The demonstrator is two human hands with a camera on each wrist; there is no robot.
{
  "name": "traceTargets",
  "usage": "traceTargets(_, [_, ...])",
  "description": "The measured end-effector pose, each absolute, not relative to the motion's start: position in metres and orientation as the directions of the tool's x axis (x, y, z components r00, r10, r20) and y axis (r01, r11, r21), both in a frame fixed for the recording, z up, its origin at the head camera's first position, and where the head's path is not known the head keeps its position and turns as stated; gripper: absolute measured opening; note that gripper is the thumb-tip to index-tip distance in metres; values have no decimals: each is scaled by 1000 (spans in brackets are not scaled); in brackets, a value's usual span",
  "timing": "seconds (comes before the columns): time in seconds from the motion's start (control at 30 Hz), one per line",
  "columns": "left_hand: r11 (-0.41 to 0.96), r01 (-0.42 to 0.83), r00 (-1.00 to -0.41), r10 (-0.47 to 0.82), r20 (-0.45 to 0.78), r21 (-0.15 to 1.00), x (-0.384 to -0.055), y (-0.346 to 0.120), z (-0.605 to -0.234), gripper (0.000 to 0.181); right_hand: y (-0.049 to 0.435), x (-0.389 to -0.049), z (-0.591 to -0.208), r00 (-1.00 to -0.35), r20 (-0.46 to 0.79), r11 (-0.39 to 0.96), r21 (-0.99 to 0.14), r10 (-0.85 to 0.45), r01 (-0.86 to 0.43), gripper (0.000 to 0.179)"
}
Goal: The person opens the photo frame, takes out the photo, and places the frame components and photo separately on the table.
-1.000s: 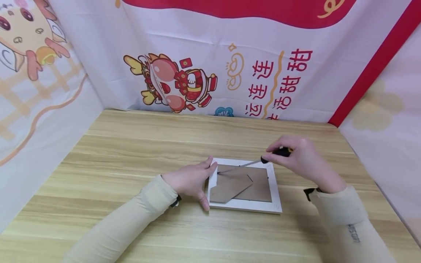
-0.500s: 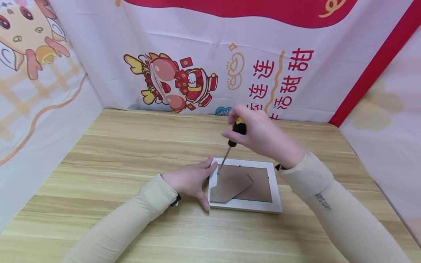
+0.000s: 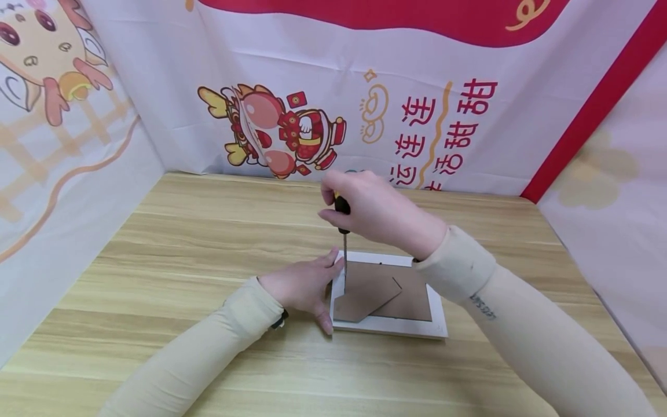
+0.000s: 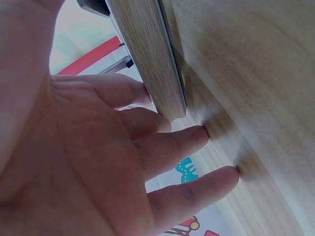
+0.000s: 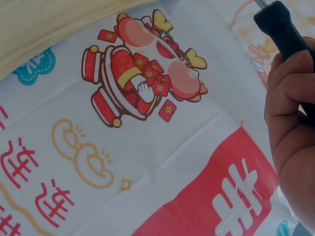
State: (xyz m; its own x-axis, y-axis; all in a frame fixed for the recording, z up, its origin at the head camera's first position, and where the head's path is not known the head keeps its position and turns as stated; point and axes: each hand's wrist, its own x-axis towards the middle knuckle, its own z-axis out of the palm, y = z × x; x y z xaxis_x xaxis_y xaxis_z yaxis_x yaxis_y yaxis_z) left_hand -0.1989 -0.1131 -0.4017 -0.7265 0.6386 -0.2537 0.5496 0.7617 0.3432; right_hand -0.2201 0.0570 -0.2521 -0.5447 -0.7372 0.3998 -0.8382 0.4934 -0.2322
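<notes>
A white-bordered picture frame (image 3: 385,329) lies face down on the table, its brown backing board (image 3: 414,298) and angled stand flap (image 3: 362,298) showing. My left hand (image 3: 304,288) rests against the frame's left edge, thumb and forefinger spread near its two corners. In the left wrist view the extended fingers (image 4: 182,150) touch the frame's wood-grained side (image 4: 147,54) and the tabletop. My right hand (image 3: 377,211) grips a screwdriver (image 3: 341,207) by its black and yellow handle, held nearly upright. The shaft points down at the backing's left border; whether the tip touches cannot be told.
The wood-grain table (image 3: 229,214) extends around the frame on all sides. A printed white cloth (image 3: 172,69) with cartoon figures and red writing hangs behind it, and more cloth stands on the left and right.
My right hand has swung leftward over the frame, bringing the screwdriver from a low slant to nearly upright, with its lower end staying near the backing's left border. The left hand and frame stay put.
</notes>
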Motion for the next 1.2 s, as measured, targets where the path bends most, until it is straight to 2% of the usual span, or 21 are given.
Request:
traceTargets(0.3, [767,547,-732,633,-253,336,-198,-111,-402,140,63,-223,-249,-538,374,473,-258,-756,-843,22])
traceTargets(0.53, [761,548,-729,638,-248,346,-198,-112,-401,140,85,-228,-248,-555,482,491,-263,-679,-830,24])
traceTargets(0.73, [764,548,-733,635,-246,340,-198,-112,-401,140,85,-230,-252,-573,445,495,-290,-689,-819,22])
traceTargets(1.2, [762,553,-728,638,-249,335,-198,-113,-399,140,77,-229,-252,-553,444,484,-269,-705,-833,24])
